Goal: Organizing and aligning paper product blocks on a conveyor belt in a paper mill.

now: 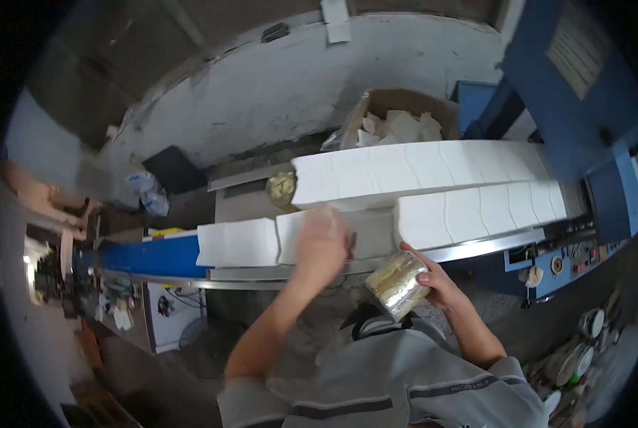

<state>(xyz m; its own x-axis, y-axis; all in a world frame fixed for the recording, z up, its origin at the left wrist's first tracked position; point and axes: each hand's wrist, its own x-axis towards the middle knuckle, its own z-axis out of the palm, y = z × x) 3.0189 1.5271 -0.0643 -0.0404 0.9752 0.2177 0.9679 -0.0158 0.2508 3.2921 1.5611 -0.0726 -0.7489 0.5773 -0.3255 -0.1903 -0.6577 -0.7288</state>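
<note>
Left hand (322, 239) blurred, fingers not separable; spread or pressed together, cannot tell. Laid over the near end of a white tissue block (301, 239) on the conveyor, hiding part of its face. Left forearm rising from the lower edge, elbow bent, wrist reaching forward over the steel rail (469, 248).

Right hand (433, 282) cupped around a shiny foil-wrapped pack (397, 284), fingers curled behind it, thumb on its top edge; pack crinkled, gold-silver, roughly cylindrical, held just below the rail, near the chest. Contents not readable.

Second short tissue block (237, 242) to the left, just beside the first, resting at the start of the blue conveyor belt (151, 257). Two long white stacks (433, 167) further back, soft, scored into equal segments, right ends cut off behind the blue machine housing (583, 107). Cardboard box (397, 118) of loose white scraps behind, partly hidden. Yellowish crumpled wrapper (282, 187) at the stacks' left end, detail unclear. Grey collared shirt (390, 378) filling the lower frame.
</note>
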